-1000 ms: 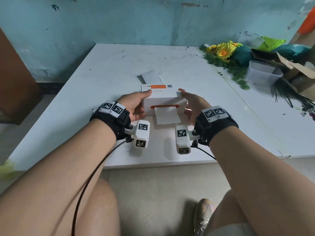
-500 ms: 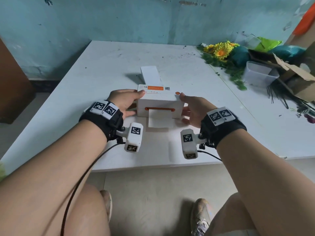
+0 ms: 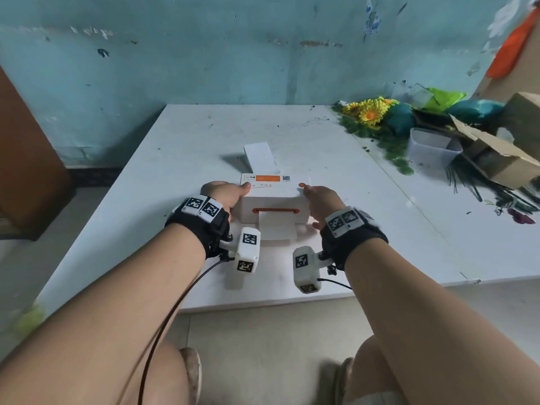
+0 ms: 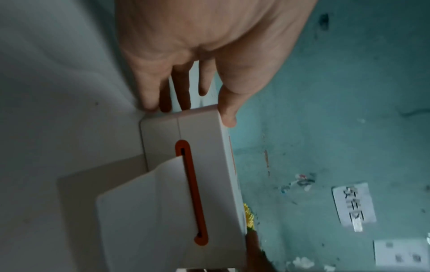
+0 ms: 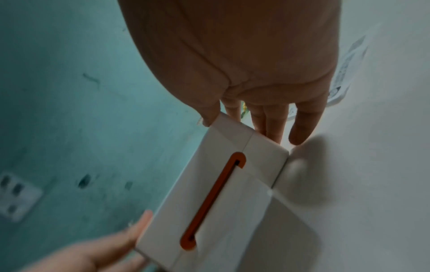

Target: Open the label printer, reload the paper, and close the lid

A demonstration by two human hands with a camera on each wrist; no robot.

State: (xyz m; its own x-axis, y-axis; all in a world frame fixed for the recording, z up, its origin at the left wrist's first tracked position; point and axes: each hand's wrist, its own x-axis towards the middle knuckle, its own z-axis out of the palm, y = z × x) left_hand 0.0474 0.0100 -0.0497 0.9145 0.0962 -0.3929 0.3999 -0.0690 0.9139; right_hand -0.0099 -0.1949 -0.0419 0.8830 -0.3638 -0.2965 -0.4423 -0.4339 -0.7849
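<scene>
The white box-shaped label printer (image 3: 273,204) with the orange-rimmed front slot (image 3: 275,211) sits on the white tabletop (image 3: 175,159), near its front edge and roughly centred between your forearms; lid down, seam flush all round in both wrist views. A strip of white label paper (image 3: 276,228) hangs out of the slot and lies on the table toward you. Your left hand (image 3: 225,194) clasps the printer's left end: thumb (image 4: 227,108) laid on the top edge, fingers (image 4: 149,93) extended down the left side wall toward the table. Your right hand (image 3: 321,200) mirrors it on the right end: thumb (image 5: 209,114) on the top edge beside the small orange round button (image 3: 301,185), fingers (image 5: 274,121) running down the right side wall. A separate white paper stack (image 3: 261,158) lies just behind the printer, on its far side. Far right: yellow artificial flowers (image 3: 369,111), a clear plastic tub (image 3: 432,149) and a torn brown cardboard box (image 3: 496,153), well apart from the printer.
</scene>
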